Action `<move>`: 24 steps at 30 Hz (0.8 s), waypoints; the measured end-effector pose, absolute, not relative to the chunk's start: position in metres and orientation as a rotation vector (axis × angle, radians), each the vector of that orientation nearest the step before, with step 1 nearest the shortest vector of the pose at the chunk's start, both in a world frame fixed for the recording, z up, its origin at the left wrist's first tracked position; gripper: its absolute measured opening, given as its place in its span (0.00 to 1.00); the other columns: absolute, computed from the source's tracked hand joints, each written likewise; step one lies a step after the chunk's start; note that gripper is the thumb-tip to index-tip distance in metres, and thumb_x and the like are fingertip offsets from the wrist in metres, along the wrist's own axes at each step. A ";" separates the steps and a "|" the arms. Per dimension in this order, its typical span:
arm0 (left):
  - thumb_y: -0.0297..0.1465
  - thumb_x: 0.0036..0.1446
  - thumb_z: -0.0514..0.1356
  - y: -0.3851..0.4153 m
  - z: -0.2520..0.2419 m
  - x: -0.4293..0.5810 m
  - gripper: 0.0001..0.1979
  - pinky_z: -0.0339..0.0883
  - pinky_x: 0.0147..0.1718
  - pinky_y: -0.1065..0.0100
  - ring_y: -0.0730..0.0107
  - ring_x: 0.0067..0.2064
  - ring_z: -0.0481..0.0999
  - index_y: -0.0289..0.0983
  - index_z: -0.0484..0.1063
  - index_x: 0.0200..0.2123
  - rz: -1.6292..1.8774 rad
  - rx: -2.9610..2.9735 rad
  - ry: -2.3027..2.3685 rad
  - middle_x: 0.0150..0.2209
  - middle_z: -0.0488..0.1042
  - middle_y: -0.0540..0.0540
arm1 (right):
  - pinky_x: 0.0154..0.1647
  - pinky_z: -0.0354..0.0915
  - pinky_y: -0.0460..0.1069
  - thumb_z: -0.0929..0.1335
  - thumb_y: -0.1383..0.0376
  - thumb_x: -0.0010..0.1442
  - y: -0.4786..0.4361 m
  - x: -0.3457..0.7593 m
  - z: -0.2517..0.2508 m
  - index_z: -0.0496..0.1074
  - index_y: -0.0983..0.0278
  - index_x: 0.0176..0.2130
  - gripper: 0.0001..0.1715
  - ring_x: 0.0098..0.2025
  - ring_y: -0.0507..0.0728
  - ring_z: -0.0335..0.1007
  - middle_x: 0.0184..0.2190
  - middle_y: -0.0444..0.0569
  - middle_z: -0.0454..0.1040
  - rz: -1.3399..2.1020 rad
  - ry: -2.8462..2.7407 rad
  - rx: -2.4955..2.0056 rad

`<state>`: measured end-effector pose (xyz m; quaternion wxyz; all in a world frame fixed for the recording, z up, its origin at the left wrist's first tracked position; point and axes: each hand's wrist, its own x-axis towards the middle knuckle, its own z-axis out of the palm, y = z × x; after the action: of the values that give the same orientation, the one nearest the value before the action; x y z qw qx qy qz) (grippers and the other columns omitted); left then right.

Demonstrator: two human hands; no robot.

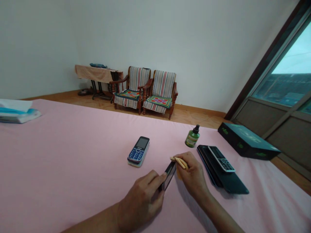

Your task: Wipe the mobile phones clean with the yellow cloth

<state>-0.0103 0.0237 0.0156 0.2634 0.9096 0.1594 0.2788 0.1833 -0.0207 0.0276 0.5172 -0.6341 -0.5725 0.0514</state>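
My left hand (142,202) grips a slim black mobile phone (169,175) by its edge, tilted up off the pink bedsheet (73,155). My right hand (193,173) pinches a folded yellow cloth (179,162) against the top of that phone. A blue keypad phone (138,151) lies to the left of my hands. To the right, a black keypad phone (221,158) rests on a dark flat case (224,174). A green pump bottle (192,137) stands just beyond my right hand.
A dark green box (247,142) sits at the sheet's far right edge, and a tissue pack (17,111) lies at the far left. Beyond the sheet are a wooden floor, two striped armchairs (150,90), a cloth-covered side table (97,73) and a window (284,84).
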 end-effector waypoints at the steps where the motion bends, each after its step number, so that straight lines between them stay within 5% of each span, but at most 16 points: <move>1: 0.19 0.56 0.53 0.024 0.016 -0.010 0.23 0.70 0.36 0.67 0.64 0.37 0.72 0.35 0.66 0.55 0.751 2.471 0.424 0.38 0.71 0.43 | 0.35 0.63 0.50 0.65 0.73 0.55 -0.020 0.184 0.026 0.75 0.66 0.34 0.10 0.34 0.57 0.67 0.30 0.49 0.69 0.114 -1.389 -1.523; 17: 0.20 0.53 0.58 0.020 0.008 -0.012 0.31 0.69 0.44 0.65 0.64 0.41 0.75 0.42 0.55 0.58 0.869 2.282 0.602 0.43 0.74 0.47 | 0.37 0.64 0.48 0.60 0.82 0.51 -0.057 0.131 0.016 0.70 0.62 0.43 0.24 0.38 0.56 0.64 0.37 0.49 0.64 0.278 -1.629 -1.390; 20: 0.19 0.50 0.58 0.021 0.009 -0.011 0.31 0.69 0.42 0.67 0.65 0.38 0.76 0.41 0.58 0.58 0.843 2.171 0.642 0.40 0.74 0.49 | 0.37 0.64 0.47 0.61 0.82 0.50 -0.058 0.123 0.010 0.70 0.61 0.47 0.28 0.38 0.55 0.65 0.38 0.49 0.65 0.317 -1.624 -1.309; 24: 0.20 0.47 0.59 0.023 0.016 -0.005 0.25 0.69 0.36 0.69 0.66 0.35 0.75 0.37 0.69 0.51 0.835 2.049 0.677 0.36 0.74 0.48 | 0.35 0.63 0.46 0.62 0.80 0.48 -0.057 0.124 0.010 0.71 0.61 0.39 0.21 0.36 0.54 0.67 0.36 0.47 0.67 0.379 -1.608 -1.258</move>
<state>-0.0047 0.0234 0.0161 0.4023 0.8107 0.2679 0.3305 0.1239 -0.0568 0.0104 0.5077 -0.5218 -0.6673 0.1572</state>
